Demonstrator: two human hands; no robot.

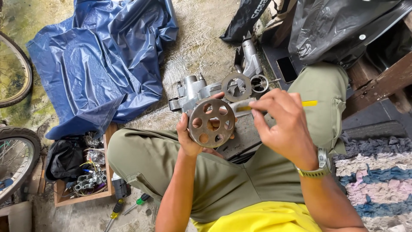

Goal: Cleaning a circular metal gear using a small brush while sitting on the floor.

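The left hand grips a round perforated metal disc over the lap; the right hand pinches a yellow tool beside it. On the floor, a wooden box holds metal parts and wires.

Round metal disc, dull grey-brown, pierced by 6 round holes around 1 central hole; held upright in left hand, face turned toward camera, fingers behind the rim, thumb on its left edge. Thin yellow stick-like tool, pinched in right hand, lying nearly level, near tip touching the disc's upper right edge, far end jutting out past the hand toward the right knee
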